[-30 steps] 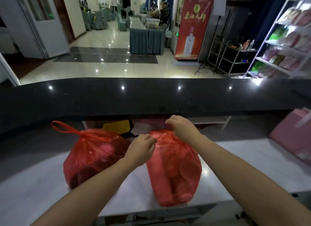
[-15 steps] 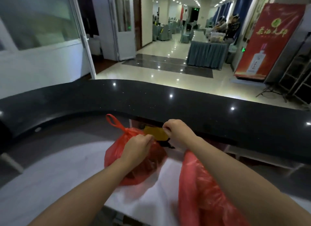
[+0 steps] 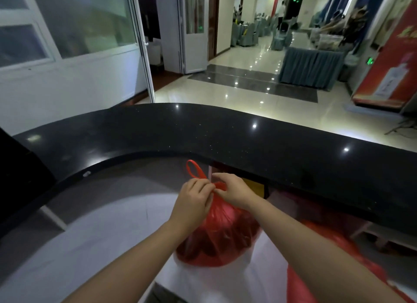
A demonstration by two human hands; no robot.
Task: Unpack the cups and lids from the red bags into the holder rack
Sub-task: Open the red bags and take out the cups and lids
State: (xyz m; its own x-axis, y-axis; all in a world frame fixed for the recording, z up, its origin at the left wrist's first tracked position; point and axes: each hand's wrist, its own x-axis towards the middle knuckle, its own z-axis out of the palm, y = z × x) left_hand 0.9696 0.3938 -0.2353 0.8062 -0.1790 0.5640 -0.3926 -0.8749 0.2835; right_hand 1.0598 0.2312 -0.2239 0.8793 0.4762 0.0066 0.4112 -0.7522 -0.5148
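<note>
Head view: we see the left hand (image 3: 191, 203) and right hand (image 3: 232, 191) both pinching the knotted neck of a tied, bulging red plastic bag (image 3: 221, 237) on the white lower counter (image 3: 94, 241). A second red plastic bag (image 3: 334, 257) lies just right, unopened as far as we can tell. No cups, lids or rack visible; unpacking looks barely begun.

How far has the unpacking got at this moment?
Nothing looks unpacked yet. In hand: the left hand and right hand pinch the knot of the tied, bulging red plastic bag. Left: the second red plastic bag at right; no cups, lids or rack show.
</note>
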